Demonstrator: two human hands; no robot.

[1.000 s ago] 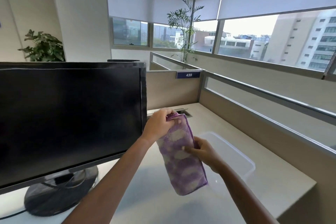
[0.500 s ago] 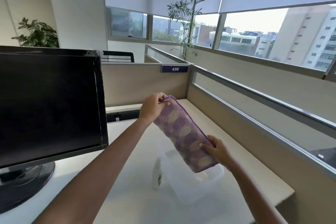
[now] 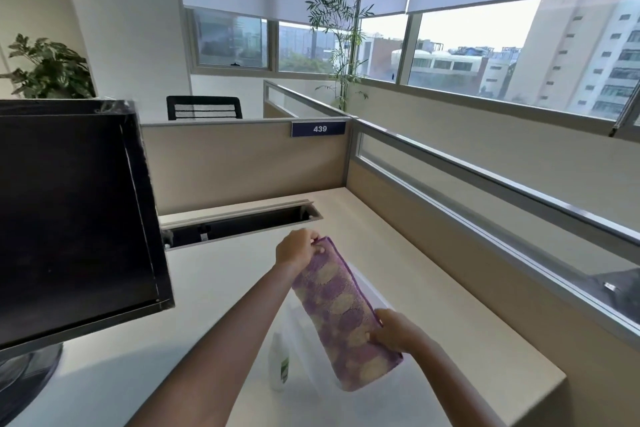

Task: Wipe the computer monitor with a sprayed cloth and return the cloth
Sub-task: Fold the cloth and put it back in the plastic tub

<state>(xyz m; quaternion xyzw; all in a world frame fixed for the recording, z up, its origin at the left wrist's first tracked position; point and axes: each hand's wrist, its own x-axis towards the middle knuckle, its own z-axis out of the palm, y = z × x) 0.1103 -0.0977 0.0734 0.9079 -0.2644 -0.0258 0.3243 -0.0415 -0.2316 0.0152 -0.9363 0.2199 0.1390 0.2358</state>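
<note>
- Folded purple-and-cream patterned terry cloth (image 3: pixel 341 319): held slantwise in the air above the pale desk top (image 3: pixel 433 288), its upper end toward the far partition and its lower end toward the near desk edge.
- Left hand (image 3: pixel 298 251): fingers closed in a pinch on the cloth's upper end, thumb on the near face.
- Right hand (image 3: pixel 394 329): fingers curled round the cloth's right edge near its lower end, gripping it.
- Clear, shallow plastic container (image 3: pixel 367 291): rests on the desk directly under the cloth; its faint outline is largely hidden by the fabric.
- Small translucent white spray bottle with a green label (image 3: pixel 280 362): stands upright on the desk just left of the container, close beside the left forearm.
- Black flat-panel computer monitor with a dark, unlit screen (image 3: pixel 69 218): stands at the left of the desk on a round black base (image 3: pixel 24 374), well apart from both hands.
- Open cable tray slot (image 3: pixel 242 224): runs along the desk's far edge, below the beige partition that bears a blue plate reading "439" (image 3: pixel 318 129).
</note>
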